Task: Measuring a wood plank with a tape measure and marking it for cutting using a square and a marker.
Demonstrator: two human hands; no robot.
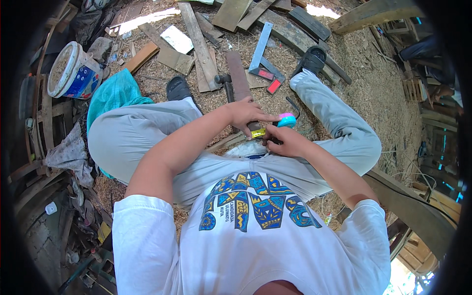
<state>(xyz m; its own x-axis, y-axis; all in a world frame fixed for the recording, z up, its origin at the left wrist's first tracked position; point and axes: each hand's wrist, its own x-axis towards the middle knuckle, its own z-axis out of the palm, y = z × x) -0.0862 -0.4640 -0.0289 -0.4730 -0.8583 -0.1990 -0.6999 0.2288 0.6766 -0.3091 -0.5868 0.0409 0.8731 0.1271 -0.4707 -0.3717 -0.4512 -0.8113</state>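
A brown wooden board [238, 76] stretches away from between my legs. Across its near end lies the yellow blade of a tape measure [257, 133]. My left hand [244, 115] rests over the board with fingers spread, its thumb by the blade and its forefinger reaching to the pink and turquoise tape case [287, 120]. My right hand [284, 141] is closed, its fingertips pinching the blade beside the case. Immediately left of the board lies a hammer [225, 82], its handle partly hidden by my left hand.
Ahead lie a metal try square [260, 46], another square with a red-marked handle [275, 83] and several wood offcuts [196, 39]. At left stand a white bucket [73, 71] and a turquoise sack [118, 93]. Wood shavings cover the ground; another person [442, 91] is at far right.
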